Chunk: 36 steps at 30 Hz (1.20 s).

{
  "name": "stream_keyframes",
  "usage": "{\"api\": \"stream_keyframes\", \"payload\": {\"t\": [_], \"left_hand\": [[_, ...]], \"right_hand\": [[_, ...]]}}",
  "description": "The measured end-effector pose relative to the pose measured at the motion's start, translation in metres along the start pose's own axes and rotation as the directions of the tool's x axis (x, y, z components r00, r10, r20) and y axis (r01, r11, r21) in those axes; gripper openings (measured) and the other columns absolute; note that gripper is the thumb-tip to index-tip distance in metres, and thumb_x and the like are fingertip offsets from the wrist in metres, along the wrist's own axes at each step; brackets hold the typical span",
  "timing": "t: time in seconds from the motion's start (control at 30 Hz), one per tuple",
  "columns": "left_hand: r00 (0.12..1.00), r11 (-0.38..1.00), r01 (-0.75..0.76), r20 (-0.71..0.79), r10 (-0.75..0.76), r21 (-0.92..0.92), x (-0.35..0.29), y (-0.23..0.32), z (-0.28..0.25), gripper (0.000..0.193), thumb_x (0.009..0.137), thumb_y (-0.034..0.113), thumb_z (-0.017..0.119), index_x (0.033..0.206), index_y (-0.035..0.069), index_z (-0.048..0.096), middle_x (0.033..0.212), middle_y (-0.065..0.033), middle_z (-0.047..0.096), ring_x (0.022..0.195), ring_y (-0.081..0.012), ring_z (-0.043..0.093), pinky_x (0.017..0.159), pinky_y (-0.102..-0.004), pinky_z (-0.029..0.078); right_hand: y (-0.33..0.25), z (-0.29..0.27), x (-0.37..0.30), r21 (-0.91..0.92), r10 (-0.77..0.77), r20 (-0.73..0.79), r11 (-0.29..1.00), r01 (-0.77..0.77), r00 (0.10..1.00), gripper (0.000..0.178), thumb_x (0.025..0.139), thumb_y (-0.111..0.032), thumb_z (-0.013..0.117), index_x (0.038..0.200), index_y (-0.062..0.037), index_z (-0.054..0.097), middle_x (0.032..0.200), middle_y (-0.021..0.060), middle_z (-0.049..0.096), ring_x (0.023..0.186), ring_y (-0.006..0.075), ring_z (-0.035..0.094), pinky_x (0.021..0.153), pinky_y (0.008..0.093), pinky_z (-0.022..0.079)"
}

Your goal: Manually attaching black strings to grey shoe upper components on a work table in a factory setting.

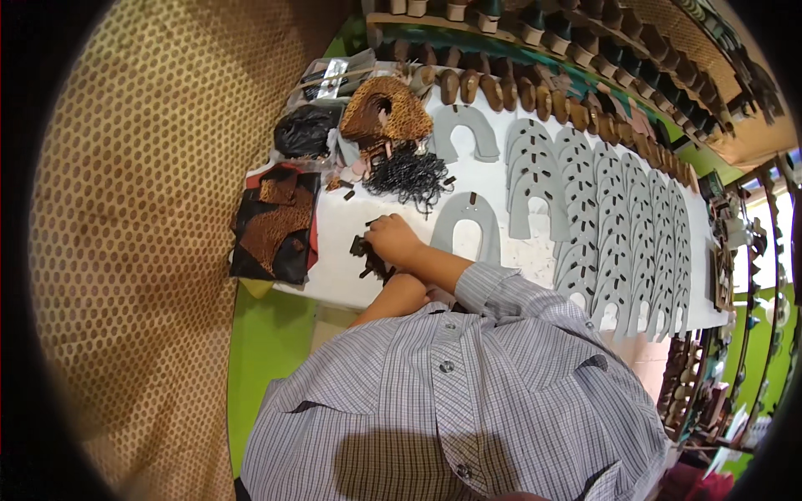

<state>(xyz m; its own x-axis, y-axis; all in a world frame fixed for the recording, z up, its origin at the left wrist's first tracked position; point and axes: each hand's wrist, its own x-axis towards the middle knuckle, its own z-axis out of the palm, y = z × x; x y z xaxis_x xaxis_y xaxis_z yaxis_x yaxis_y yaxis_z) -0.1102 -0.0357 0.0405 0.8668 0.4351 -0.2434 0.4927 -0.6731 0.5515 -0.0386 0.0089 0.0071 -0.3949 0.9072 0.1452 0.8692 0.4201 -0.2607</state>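
My right hand (393, 239) reaches across my body to a small pile of short dark strips (365, 250) near the table's front edge. Its fingers are bent down together at the strips; what lies between them is too small to make out. My left forearm (399, 294) comes in beneath the right one, and the left hand is mostly hidden by the right arm. Just right of my right hand lies a grey U-shaped shoe upper piece (447, 219) with a short dark strip on its curved top. Another grey piece (444, 138) lies farther back.
Rows of overlapping grey U-shaped pieces (576, 209) cover the table's right part. Beyond my right hand are a tangle of black cords (409, 177) and leopard-print material (384, 108). Black and spotted scraps (276, 225) lie left. Wooden shoe lasts (526, 92) line the back.
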Motion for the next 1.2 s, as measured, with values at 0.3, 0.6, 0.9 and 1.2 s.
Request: {"api": "stream_keyframes", "payload": {"t": [0.3, 0.6, 0.9, 1.2], "left_hand": [[0.960, 0.980, -0.162, -0.210, 0.183, 0.113, 0.034, -0.032, 0.040, 0.043, 0.073, 0.035, 0.062, 0.105, 0.007, 0.062, 0.114, -0.0196, 0.055, 0.104, -0.0377, 0.052, 0.092, -0.0458, 0.039], [0.866, 0.954, -0.224, -0.409, 0.288, 0.198, 0.033, -0.061, 0.080, 0.051, 0.071, 0.039, 0.064, 0.113, 0.010, 0.059, 0.124, -0.0194, 0.050, 0.112, -0.0397, 0.048, 0.096, -0.0478, 0.036], [0.949, 0.947, -0.200, -0.190, 0.250, 0.250, 0.026, -0.024, 0.046, 0.062, 0.074, 0.044, 0.059, 0.129, 0.017, 0.047, 0.141, -0.0179, 0.032, 0.129, -0.0375, 0.031, 0.104, -0.0508, 0.024], [0.926, 0.954, -0.249, -0.247, 0.284, 0.166, 0.054, -0.038, 0.055, 0.059, 0.080, 0.033, 0.057, 0.131, 0.008, 0.041, 0.143, -0.0185, 0.029, 0.131, -0.0378, 0.028, 0.109, -0.0432, 0.021]], "right_hand": [[0.001, -0.001, -0.001, -0.039, 0.005, -0.005, 0.999, -0.006, 1.000, 0.009, 0.074, -0.016, 0.058, 0.078, -0.0128, 0.065, 0.084, 0.0027, 0.061, 0.090, 0.0206, 0.057, 0.077, 0.0337, 0.041], [-0.006, -0.009, 0.006, -0.015, -0.004, 0.053, 1.000, 0.005, 0.999, 0.013, 0.075, -0.017, 0.058, 0.083, -0.0114, 0.065, 0.087, 0.0049, 0.063, 0.090, 0.0217, 0.058, 0.079, 0.0331, 0.041], [-0.004, -0.011, 0.007, -0.046, 0.006, 0.075, 0.999, -0.003, 0.997, 0.014, 0.073, -0.019, 0.057, 0.081, -0.0094, 0.064, 0.087, 0.0072, 0.061, 0.087, 0.0244, 0.059, 0.074, 0.0356, 0.045], [0.027, -0.018, 0.007, 0.649, 0.282, 0.191, 0.683, -0.336, 0.940, 0.031, 0.077, -0.032, 0.065, 0.090, -0.0040, 0.067, 0.082, 0.0140, 0.065, 0.075, 0.0263, 0.062, 0.070, 0.0346, 0.048]]}}
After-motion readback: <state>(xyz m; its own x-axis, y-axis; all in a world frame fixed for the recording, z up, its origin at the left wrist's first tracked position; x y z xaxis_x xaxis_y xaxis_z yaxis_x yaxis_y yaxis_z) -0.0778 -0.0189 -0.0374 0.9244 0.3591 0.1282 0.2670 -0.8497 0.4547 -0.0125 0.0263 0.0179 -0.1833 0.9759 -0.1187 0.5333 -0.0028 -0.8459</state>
